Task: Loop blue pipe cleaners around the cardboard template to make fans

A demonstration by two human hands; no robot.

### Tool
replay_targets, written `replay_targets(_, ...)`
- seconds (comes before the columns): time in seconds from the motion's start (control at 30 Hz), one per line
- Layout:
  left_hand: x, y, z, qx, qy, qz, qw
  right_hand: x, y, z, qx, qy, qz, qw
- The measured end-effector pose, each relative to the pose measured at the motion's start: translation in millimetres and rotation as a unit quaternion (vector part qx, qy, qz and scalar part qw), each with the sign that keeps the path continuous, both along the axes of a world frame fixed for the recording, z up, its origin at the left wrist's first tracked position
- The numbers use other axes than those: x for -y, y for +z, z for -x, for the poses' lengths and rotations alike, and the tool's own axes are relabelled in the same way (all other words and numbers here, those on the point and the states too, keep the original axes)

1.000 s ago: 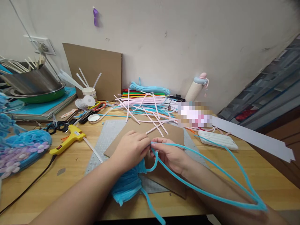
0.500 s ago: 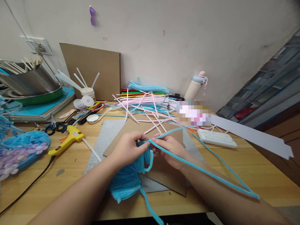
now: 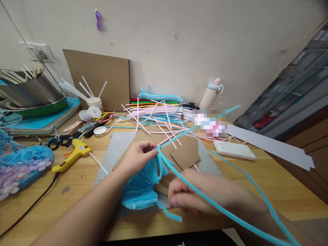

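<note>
My left hand (image 3: 139,155) is closed, thumb and fingertips pinching the top of a bunched, pleated piece of blue pipe cleaners (image 3: 139,191). From that pinch, one long blue pipe cleaner (image 3: 217,206) runs down to the right, above my right arm, and another end slants up to the right. A short loose end hangs at the bunch's lower right. My right hand (image 3: 194,191), smeared by motion, is apart from the bunch at its right, fingers curled; whether anything is in them I cannot make out. A small cardboard piece (image 3: 186,157) lies on the larger cardboard behind.
A grey cutting mat (image 3: 114,145) lies under the cardboard. To the left are a yellow glue gun (image 3: 73,155), scissors (image 3: 60,140) and a blue flowered piece (image 3: 25,167). Pipe cleaners (image 3: 153,109) pile up behind. A white box (image 3: 234,150) and a bottle (image 3: 210,94) stand right.
My right hand has left the pinch point and moved down and right. My left hand still pinches the bunch. The long strand has swung outward, and the small cardboard piece has come into view.
</note>
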State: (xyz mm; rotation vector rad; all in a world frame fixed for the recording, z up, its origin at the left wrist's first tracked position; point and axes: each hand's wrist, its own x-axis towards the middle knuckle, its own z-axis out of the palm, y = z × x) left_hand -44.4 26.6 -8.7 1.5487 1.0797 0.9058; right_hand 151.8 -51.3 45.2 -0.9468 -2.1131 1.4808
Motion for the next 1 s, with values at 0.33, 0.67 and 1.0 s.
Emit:
replay_targets(0.33, 15.4, 8.0, -4.2, -0.204, -0.028, -0.224, 0.953, -15.3, -5.7, 17.3, 0.154, -0.222, -0.429, 0.862)
replay_targets(0.67, 13.7, 6.6, -2.0, -0.266, -0.105, -0.279, 0.917, -59.5, 3.8, 12.5, 0.246, -0.062, -0.2, 0.946)
replay_targets(1.0, 19.1, 14.4, -3.1, -0.13, -0.081, -0.195, 0.969, -69.3, -26.3, -1.9, -0.042, -0.035, 0.294, 0.954)
